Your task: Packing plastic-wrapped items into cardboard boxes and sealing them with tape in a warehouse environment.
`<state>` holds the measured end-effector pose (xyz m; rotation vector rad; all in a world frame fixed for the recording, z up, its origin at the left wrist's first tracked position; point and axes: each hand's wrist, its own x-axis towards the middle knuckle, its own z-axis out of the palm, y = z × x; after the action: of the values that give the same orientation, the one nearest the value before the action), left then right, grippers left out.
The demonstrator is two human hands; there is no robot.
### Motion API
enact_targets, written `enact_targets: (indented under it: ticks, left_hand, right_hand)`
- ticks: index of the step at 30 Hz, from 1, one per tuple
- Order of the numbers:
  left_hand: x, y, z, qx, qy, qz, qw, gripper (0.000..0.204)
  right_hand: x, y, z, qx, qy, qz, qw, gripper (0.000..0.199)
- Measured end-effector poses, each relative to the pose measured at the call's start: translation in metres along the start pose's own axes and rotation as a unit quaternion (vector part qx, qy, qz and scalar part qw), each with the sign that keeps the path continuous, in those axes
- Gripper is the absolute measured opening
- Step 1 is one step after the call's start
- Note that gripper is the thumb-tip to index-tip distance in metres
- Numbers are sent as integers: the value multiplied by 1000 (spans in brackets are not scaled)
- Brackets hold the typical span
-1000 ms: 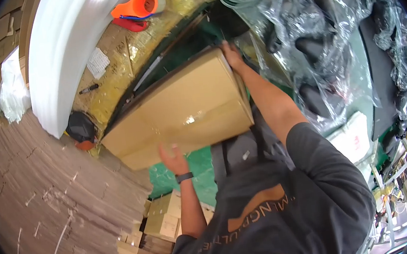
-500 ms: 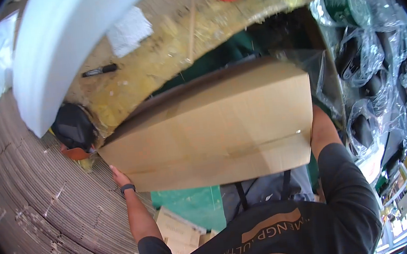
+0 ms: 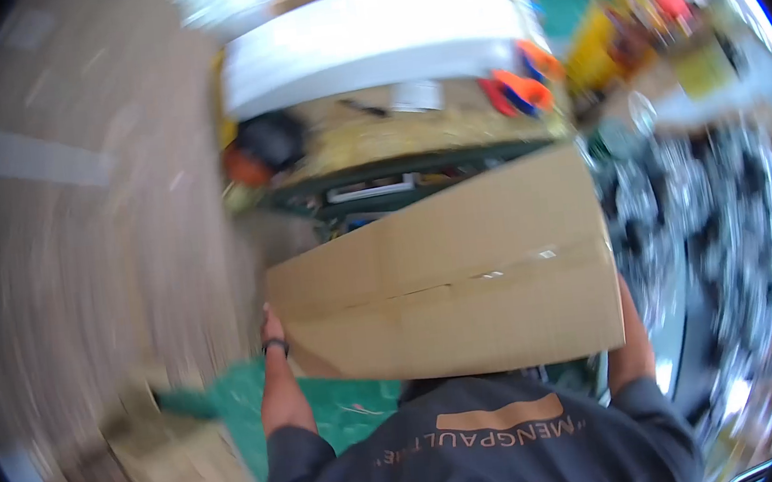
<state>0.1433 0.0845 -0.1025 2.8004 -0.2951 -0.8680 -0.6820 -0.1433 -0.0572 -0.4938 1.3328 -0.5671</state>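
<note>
L hand [image 3: 271,326] on L end of carton [image 3: 449,300], R hand hidden behind R end; can't tell if fingers are apart or clamped. Carton's btwn arms, before shirt [image 3: 362,460], near bench [image 3: 358,152]. Prob. stiff, bulky, wt. unclear; best gripped under both ends.

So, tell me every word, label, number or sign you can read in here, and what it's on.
Dark shirt: one row of tan lettering, upside down in this view, beside a tan bar; I won't copy its wording.
Cardboard box: no lettering that I can make out.
White paper on the bench: any writing is too blurred to read.
Plastic-wrapped items at right: too blurred to tell.
</note>
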Motion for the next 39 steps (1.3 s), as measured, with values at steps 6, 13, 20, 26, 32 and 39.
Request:
enact_targets:
  ticks: [6,13,20,26,32,39]
  left_hand:
    - [-142,-84,13,-49,3,16,999,99]
    - [-216,-295,-50,-160,33,-122,979,89]
    - [-189,-523,-88,-278,31,-227,933,91]
    - [-104,-716,-249,-316,150,-239,906,89]
    - [-14,-801,-470,-283,220,-192,913,81]
    - [161,-914,-596,-261,244,-218,908,84]
  right_hand:
    - [6,-171,403,-288,-325,-104,895,81]
    - [-211,-18,731,-442,-518,-130,721,80]
    - [-390,198,928,-461,-596,-141,642,79]
    - [-505,357,1066,-475,-623,-130,608,79]
    - [-550,488,1208,-462,-641,-103,604,79]
    - [-560,612,1421,-435,-675,-60,593,78]
